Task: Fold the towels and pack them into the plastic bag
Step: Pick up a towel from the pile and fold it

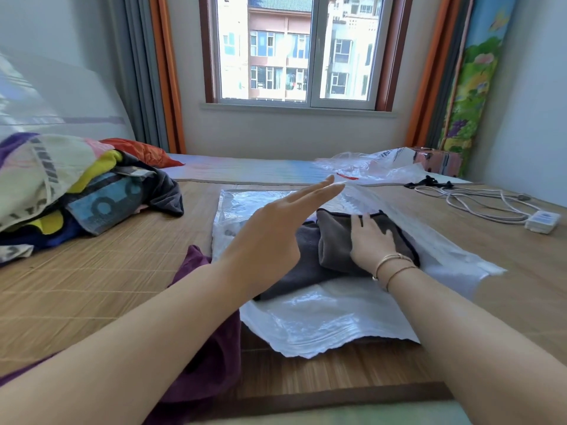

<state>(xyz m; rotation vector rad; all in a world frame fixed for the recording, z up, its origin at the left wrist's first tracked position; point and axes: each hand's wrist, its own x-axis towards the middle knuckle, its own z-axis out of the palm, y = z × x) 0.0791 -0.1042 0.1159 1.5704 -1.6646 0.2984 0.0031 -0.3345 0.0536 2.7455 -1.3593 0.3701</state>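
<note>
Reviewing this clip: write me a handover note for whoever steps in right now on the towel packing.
Left hand: open, raised above the bag, fingers straight, holding nothing.
Right hand: open, flat on the folded grey towel.
Plastic bag: lies flat on the bamboo mat; the grey towel and a darker towel beside it lie on the bag; whether they are inside cannot be told.
Purple towel: unfolded, at the bag's left edge.
Done: grey towel folded.
Left: fold the purple towel, and likely the pile of fabrics far left; pack all.
</note>
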